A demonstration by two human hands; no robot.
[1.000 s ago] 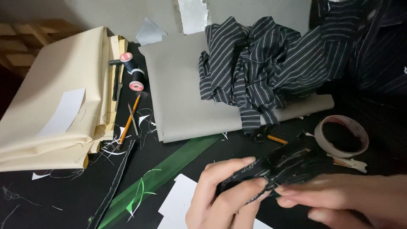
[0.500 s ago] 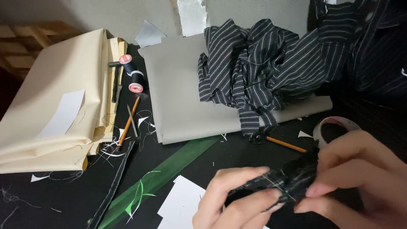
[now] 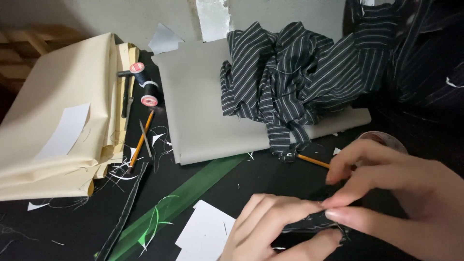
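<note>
- Black striped strip lies low on the bench, pinched between our two hands just above the dark top.
- Our left hand comes up from the bottom edge, fingers curled tight, thumb under the strip and fingertips pressed on its upper edge.
- Our right hand reaches in from the right, palm turned down, wrist out of view; its forefinger and thumb close on the strip's right end, meeting the left fingertips there.
- Both hands are shut on the strip; most of it is hidden under the fingers, so we cannot tell its full length.
- Just behind the right hand lies a pencil, and a tape roll peeks out past the knuckles.
- Further back, a heap of striped cloth sits on folded grey fabric.
- At the left, cream fabric lies folded, with two thread spools and a second pencil beside it.
- A green strip and white paper lie near the left hand.
</note>
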